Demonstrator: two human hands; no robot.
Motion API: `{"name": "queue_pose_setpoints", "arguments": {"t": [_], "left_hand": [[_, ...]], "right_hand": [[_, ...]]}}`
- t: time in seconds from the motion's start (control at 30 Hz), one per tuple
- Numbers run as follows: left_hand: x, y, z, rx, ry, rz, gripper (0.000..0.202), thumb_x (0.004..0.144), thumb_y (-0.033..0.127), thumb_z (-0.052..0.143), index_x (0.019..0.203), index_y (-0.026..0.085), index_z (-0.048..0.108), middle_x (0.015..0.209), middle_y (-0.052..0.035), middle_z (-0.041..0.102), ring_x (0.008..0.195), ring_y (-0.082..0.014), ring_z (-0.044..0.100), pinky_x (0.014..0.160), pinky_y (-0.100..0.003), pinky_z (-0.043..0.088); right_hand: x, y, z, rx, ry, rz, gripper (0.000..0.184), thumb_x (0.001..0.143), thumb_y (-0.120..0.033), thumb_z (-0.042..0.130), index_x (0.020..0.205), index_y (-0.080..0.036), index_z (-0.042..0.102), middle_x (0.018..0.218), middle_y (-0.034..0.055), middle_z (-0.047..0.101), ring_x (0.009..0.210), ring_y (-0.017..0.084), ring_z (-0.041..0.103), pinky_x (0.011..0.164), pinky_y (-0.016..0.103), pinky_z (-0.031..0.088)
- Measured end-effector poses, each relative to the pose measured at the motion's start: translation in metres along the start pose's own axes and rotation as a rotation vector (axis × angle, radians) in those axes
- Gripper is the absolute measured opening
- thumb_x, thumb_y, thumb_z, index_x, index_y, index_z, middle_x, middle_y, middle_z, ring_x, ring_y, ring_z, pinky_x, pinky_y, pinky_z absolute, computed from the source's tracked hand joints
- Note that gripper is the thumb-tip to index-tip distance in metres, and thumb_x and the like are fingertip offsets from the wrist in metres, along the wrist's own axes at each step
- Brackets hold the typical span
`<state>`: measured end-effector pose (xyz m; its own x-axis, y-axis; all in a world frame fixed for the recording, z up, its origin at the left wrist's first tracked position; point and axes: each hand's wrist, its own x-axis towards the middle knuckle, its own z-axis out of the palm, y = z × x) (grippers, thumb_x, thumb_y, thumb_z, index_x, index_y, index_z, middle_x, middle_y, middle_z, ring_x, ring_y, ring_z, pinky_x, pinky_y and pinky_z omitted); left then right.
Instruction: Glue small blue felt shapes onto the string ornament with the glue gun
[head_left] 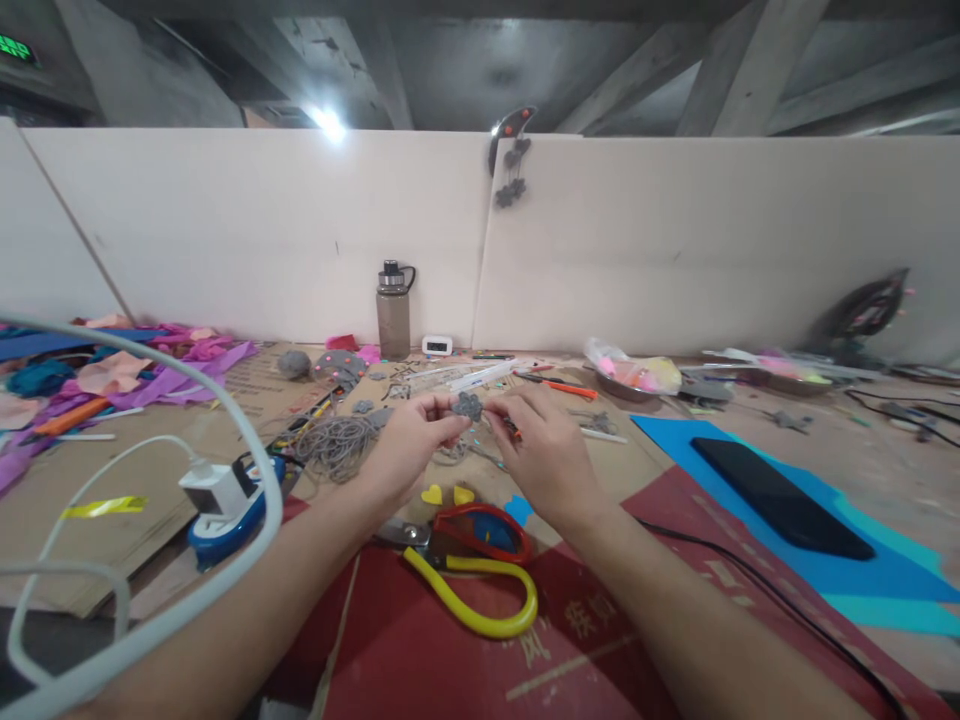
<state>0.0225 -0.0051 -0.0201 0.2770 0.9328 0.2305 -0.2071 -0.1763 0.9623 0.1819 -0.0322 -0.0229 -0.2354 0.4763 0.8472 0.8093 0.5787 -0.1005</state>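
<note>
We held a grey flower (467,405) up over the table. Our left hand (409,440) and right hand (544,455) both pinched its edges tight. A bowl (619,392) behind them held pink and yellow bits. The red mat (600,640) near us had free room beside the scissors (480,545).

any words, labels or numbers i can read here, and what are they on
No text reads clearly.
Red sheet: gold characters, blurred, unreadable.
Green sign, top left: glowing, too blurred.
White clock: digits too small.
Cardboard: print too faint.
Grey flower piece held by left hand and right hand: no text.
</note>
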Motion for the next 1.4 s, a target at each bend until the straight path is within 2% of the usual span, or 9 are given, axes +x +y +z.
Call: {"name": "queue_pose_setpoints", "arguments": {"t": [0.33, 0.53, 0.7, 0.83, 0.9, 1.07, 1.17, 1.3, 1.4], "left_hand": [[0.000, -0.006, 0.000, 0.073, -0.015, 0.022, 0.012, 0.065, 0.017, 0.066, 0.075, 0.014, 0.062, 0.065, 0.0038, 0.051, 0.056, -0.0068, 0.041, 0.054, -0.021, 0.030], [0.001, -0.002, 0.002, -0.026, 0.024, -0.034, 0.011, 0.061, 0.015, 0.066, 0.070, 0.014, 0.060, 0.064, 0.0037, 0.052, 0.053, -0.0058, 0.041, 0.053, -0.021, 0.031], [0.005, -0.001, -0.004, -0.071, 0.087, -0.062, 0.014, 0.059, 0.015, 0.070, 0.069, 0.014, 0.060, 0.065, 0.0033, 0.053, 0.051, -0.0048, 0.041, 0.051, -0.021, 0.031], [0.009, -0.005, -0.008, -0.173, 0.111, -0.105, 0.021, 0.056, 0.016, 0.074, 0.066, 0.015, 0.056, 0.061, 0.0042, 0.051, 0.049, -0.0046, 0.042, 0.049, -0.020, 0.031], [0.010, -0.006, -0.008, -0.203, 0.104, -0.112, 0.022, 0.056, 0.016, 0.075, 0.067, 0.015, 0.056, 0.061, 0.0043, 0.051, 0.050, -0.0046, 0.043, 0.049, -0.019, 0.032], [0.006, -0.005, -0.004, -0.189, 0.067, -0.087, 0.022, 0.058, 0.018, 0.076, 0.069, 0.015, 0.057, 0.062, 0.0044, 0.051, 0.051, -0.0050, 0.045, 0.051, -0.019, 0.034], [0.004, -0.004, -0.001, -0.140, 0.045, -0.054, 0.019, 0.061, 0.019, 0.074, 0.071, 0.015, 0.058, 0.064, 0.0040, 0.052, 0.053, -0.0050, 0.045, 0.053, -0.019, 0.035], [0.003, -0.006, 0.000, -0.073, 0.034, -0.001, 0.016, 0.065, 0.021, 0.071, 0.075, 0.015, 0.061, 0.067, 0.0027, 0.055, 0.056, -0.0062, 0.045, 0.055, -0.020, 0.035], [0.002, -0.008, 0.001, -0.017, -0.002, 0.017, 0.014, 0.067, 0.023, 0.070, 0.076, 0.015, 0.061, 0.067, 0.0032, 0.055, 0.056, -0.0067, 0.044, 0.055, -0.021, 0.034]], "right_hand": [[0.002, -0.004, 0.003, -0.192, -0.038, 0.002, 0.011, 0.082, -0.013, 0.047, 0.075, -0.017, 0.055, 0.076, 0.0068, 0.057, 0.079, 0.020, 0.051, 0.075, 0.035, 0.042], [0.001, -0.007, 0.005, 0.150, 0.029, 0.226, 0.008, 0.075, -0.011, 0.052, 0.074, -0.019, 0.053, 0.072, 0.0020, 0.056, 0.070, 0.015, 0.051, 0.066, 0.028, 0.042], [0.004, -0.007, -0.003, 0.445, 0.143, 0.453, 0.002, 0.081, -0.020, 0.050, 0.079, -0.021, 0.050, 0.070, -0.0014, 0.052, 0.062, 0.012, 0.048, 0.060, 0.026, 0.041], [0.007, -0.011, -0.006, 0.798, 0.263, 0.545, 0.004, 0.084, -0.022, 0.047, 0.082, -0.022, 0.044, 0.082, -0.0010, 0.051, 0.063, 0.010, 0.051, 0.060, 0.025, 0.044], [0.008, -0.011, -0.004, 0.869, 0.218, 0.579, 0.004, 0.082, -0.020, 0.048, 0.082, -0.022, 0.044, 0.081, -0.0021, 0.051, 0.061, 0.009, 0.051, 0.058, 0.025, 0.044], [0.002, -0.001, 0.009, 0.799, -0.079, 0.651, 0.018, 0.080, -0.017, 0.039, 0.082, -0.019, 0.057, 0.061, -0.0041, 0.047, 0.051, 0.009, 0.047, 0.050, 0.023, 0.039], [0.000, 0.000, 0.017, 0.848, -0.116, 0.680, 0.022, 0.085, -0.028, 0.039, 0.087, -0.018, 0.059, 0.065, -0.0029, 0.048, 0.053, 0.010, 0.049, 0.050, 0.024, 0.042], [-0.001, -0.003, 0.023, 0.870, -0.108, 0.669, 0.026, 0.081, -0.040, 0.055, 0.096, -0.019, 0.053, 0.077, -0.0007, 0.054, 0.060, 0.012, 0.054, 0.054, 0.026, 0.047], [0.000, -0.003, 0.023, 0.865, -0.113, 0.654, 0.023, 0.080, -0.040, 0.057, 0.089, -0.019, 0.053, 0.073, -0.0019, 0.053, 0.059, 0.012, 0.053, 0.053, 0.025, 0.047]]}}
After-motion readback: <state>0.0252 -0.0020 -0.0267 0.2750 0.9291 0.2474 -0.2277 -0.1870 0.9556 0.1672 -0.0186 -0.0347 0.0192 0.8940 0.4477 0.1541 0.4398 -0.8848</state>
